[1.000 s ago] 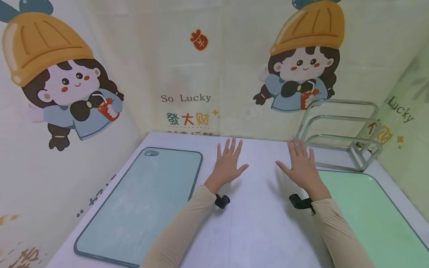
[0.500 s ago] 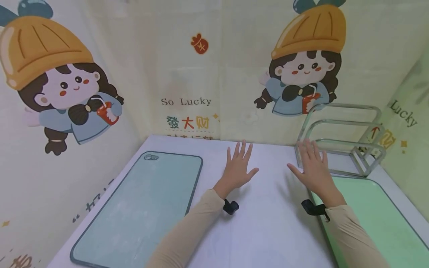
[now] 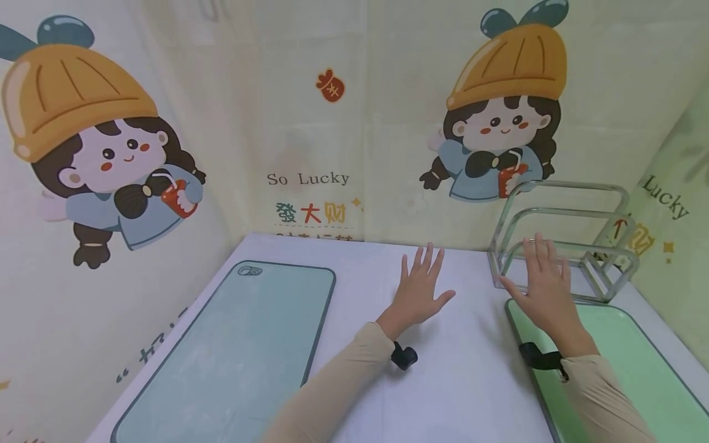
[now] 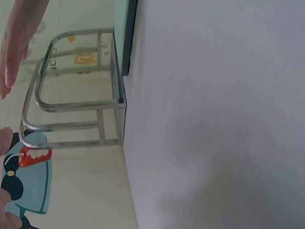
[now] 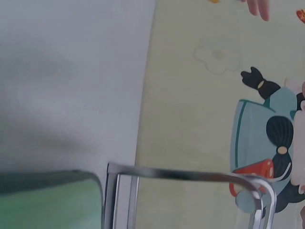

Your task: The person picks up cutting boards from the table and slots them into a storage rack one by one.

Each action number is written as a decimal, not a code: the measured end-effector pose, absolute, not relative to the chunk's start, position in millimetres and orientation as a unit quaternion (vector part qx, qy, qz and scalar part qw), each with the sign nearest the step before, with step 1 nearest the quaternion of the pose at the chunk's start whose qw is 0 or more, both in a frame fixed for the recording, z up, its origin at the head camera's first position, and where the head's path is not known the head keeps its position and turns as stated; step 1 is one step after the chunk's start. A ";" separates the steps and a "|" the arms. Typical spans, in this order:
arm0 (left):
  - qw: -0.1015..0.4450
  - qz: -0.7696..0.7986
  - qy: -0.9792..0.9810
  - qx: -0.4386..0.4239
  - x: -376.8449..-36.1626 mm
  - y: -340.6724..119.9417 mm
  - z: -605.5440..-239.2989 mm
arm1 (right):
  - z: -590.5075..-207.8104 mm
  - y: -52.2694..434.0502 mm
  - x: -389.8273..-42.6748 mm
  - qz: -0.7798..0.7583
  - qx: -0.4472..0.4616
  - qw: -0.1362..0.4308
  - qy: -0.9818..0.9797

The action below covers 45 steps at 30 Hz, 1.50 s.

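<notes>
Both bare hands hover over the white table with fingers spread and nothing in them. My left hand (image 3: 418, 295) is over the middle of the table, thumb out to the right. To its right, my right hand (image 3: 548, 298) overlaps the front of a silver metal rack (image 3: 578, 213) in the head view. The rack has several upright rounded loops and stands at the back right. The left wrist view shows the rack (image 4: 71, 106) with the right hand (image 4: 21, 40) above it. In the right wrist view, part of the rack (image 5: 190, 174) shows, and the left fingertips (image 5: 259, 8) appear at the top.
A pale blue phone-shaped mat (image 3: 232, 344) with a dark border lies on the left of the table (image 3: 360, 289). A light green mat (image 3: 620, 363) lies at the right, in front of the rack. Cloth walls (image 3: 299, 123) printed with cartoon figures stand behind and at both sides.
Both hands have moved to the right, still spread; the right hand now overlaps more of the rack and green mat. The head view has shifted slightly upward. The mats and rack stay in place.
</notes>
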<state>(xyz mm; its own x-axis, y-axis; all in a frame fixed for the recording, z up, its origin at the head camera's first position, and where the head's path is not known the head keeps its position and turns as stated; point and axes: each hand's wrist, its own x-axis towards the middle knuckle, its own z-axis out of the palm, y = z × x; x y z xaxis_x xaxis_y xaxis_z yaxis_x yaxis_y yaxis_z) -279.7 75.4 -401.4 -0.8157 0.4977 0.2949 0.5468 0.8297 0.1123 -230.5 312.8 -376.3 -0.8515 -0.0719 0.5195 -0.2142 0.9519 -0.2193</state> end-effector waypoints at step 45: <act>0.071 -0.119 -0.935 -0.327 -293.2 169.5 -390.3 | -371.2 431.0 -213.1 0.158 -0.045 0.212 -0.963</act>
<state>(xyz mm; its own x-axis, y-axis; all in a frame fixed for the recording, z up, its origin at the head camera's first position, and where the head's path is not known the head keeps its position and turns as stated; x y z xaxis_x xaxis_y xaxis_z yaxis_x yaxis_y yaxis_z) -293.2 169.5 -390.3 -0.7758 0.5948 0.2104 0.6286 0.7574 0.1766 -213.1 431.0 -371.2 -0.9062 0.1537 0.3940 0.0196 0.9459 -0.3238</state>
